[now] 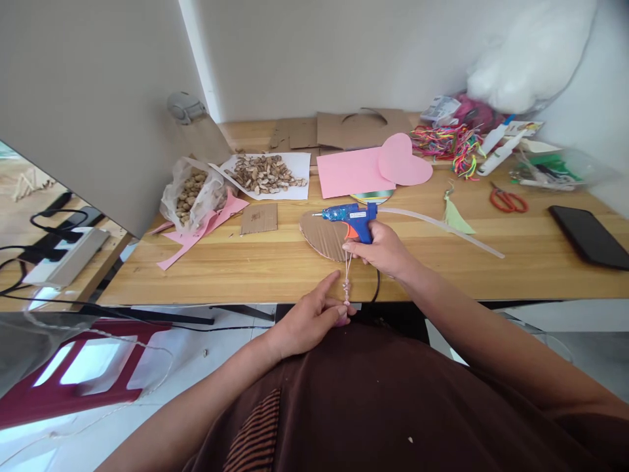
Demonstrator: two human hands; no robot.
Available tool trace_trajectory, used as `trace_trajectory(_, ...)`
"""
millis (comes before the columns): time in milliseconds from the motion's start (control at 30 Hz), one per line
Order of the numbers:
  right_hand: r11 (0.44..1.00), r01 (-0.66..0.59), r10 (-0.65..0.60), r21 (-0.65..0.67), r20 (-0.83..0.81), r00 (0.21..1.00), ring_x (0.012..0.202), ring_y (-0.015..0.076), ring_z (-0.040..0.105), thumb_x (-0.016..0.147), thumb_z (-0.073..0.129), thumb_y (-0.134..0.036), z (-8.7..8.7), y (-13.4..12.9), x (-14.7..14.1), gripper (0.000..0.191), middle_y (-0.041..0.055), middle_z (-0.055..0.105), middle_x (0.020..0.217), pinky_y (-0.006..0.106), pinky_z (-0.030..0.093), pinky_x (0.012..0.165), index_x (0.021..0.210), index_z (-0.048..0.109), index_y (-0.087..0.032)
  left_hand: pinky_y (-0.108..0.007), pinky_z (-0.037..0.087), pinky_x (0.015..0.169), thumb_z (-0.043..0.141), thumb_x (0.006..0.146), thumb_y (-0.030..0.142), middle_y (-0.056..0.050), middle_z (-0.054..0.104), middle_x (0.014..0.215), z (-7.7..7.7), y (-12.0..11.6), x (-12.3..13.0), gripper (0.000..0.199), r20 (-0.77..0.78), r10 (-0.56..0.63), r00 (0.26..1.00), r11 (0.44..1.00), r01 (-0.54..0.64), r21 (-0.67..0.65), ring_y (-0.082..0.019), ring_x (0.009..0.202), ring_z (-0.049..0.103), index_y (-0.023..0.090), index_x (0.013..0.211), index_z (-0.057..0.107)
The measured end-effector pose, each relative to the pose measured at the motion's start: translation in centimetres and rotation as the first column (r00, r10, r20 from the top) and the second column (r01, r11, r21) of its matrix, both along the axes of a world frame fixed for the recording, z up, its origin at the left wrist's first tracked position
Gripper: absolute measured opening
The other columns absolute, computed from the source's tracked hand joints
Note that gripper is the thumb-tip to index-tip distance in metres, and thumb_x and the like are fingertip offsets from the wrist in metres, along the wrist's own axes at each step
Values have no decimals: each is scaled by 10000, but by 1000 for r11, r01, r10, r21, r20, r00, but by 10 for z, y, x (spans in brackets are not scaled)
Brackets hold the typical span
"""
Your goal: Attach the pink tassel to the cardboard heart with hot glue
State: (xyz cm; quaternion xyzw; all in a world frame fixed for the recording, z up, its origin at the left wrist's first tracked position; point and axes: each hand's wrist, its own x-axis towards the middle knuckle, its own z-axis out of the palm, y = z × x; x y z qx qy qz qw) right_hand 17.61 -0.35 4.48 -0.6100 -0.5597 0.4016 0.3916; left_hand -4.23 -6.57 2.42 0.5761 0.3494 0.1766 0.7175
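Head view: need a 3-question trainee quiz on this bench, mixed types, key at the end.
1. Open question: which hand is nearer the glue gun?
2. True or false: the black phone lies to the right of the scissors.
3. Multiple choice: what colour is the gun's trigger? A green; B orange; C white.

Key: 1. the right hand; 2. true; 3. B.

The glue gun (pixel 363 222) is blue, its trigger (pixel 351 231) orange.
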Motion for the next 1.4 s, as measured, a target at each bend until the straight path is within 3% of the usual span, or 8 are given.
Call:
trace_trajectory(133,1000,6,-6,5,-55,998,603,148,574,743,782,-312,2,-2,0,225,8,665,714,293,433,511,851,614,-208,-451,528,956,477,1011,272,-100,791,1007,16,0,-6,762,-324,-69,944,923,183,339,-256,963,737,131,1662,108)
trace_trajectory(233,1000,13,-10,21,-115,993,616,144,578,735,797,-327,8,-8,2,265,7,667,735,291,440,524,881,615,-203,-460,548,848,459,1015,287,-97,798,971,32,3,-13,504,-567,64,821,793,303,528,-322,936,757,234,1513,516)
trace_trajectory(367,998,15,-9,53,-108,994,603,131,554,757,796,-347,17,-21,3,273,-7,639,722,295,448,543,902,621,-195,-387,559,835,521,979,247,-104,785,1063,38,14,-18,338,-389,321,864,680,76,729,-266,943,748,209,1260,704)
trace_trajectory(500,998,8,-3,65,-87,996,624,136,561,782,796,-377,22,-33,1,271,-9,632,730,305,465,575,890,620,-201,-302,568,803,624,904,227,-130,719,1218,28,27,2,521,-17,287,958,823,-238,516,-223,1088,688,180,1420,575)
trace_trajectory(667,997,0,4,81,-43,999,662,145,580,789,792,-367,21,-39,-1,242,-2,641,748,317,489,624,871,640,-198,-256,533,712,660,897,272,-60,701,893,17,29,35,270,204,124,971,988,-139,60,-132,755,658,128,1121,703)
trace_trajectory(900,998,44,-33,44,-230,973,588,122,571,857,748,-542,10,-43,12,369,-10,631,700,264,464,517,880,617,-198,-232,514,654,758,849,435,-27,682,732,8,26,29,328,154,136,979,991,-131,-41,-102,637,617,120,942,755)
trace_trajectory(1200,982,103,-69,156,-209,975,685,171,654,893,715,-550,28,-58,28,344,8,656,675,338,566,715,827,646,-220,-242,573,758,828,798,452,-61,745,938,13,40,7,334,294,434,852,897,-438,-57,-167,922,715,154,934,761)
trace_trajectory(1400,997,63,-51,51,-212,976,565,144,580,857,722,-575,26,-59,30,390,-29,575,663,305,506,547,945,636,-205,-191,457,535,772,844,437,-11,675,815,9,53,0,327,231,473,850,860,-502,88,-78,612,595,151,1003,748)
